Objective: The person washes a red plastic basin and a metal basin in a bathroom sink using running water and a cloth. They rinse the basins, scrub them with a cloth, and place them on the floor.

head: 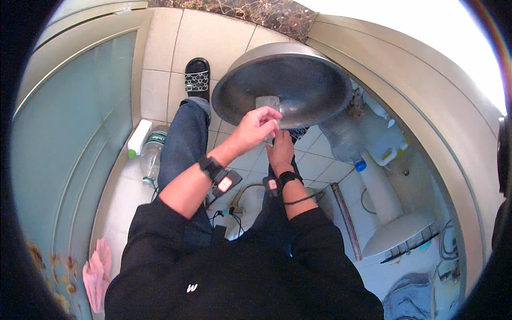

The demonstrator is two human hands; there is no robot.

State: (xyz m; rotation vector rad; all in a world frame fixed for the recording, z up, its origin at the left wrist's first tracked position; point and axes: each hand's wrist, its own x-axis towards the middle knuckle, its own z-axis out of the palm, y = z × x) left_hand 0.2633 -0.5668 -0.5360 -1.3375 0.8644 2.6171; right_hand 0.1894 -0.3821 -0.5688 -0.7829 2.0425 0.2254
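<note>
A large metal basin (248, 86) is tilted in front of me, its dark inside facing me. Against it shows a translucent, roughly rectangular piece (266, 102), perhaps plastic; its lower part is hidden by my fingers. My left hand (259, 126) has its fingers and thumb bent around this piece, below the basin's middle. Just underneath, my right hand (281, 150) points away from me, fingertips close to the lower end of the piece. What the right fingers grip is hidden. Both wrists carry dark straps with small boxes.
A slippered foot (197, 76) rests on the tiled floor (160, 92). A white bottle (140, 138) and an empty plastic bottle (151, 158) stand left by the frosted door (80, 120). Right are a large clear jug (344, 140) and a pedestal washbasin (384, 196). Pink cloth (97, 272) lies lower left.
</note>
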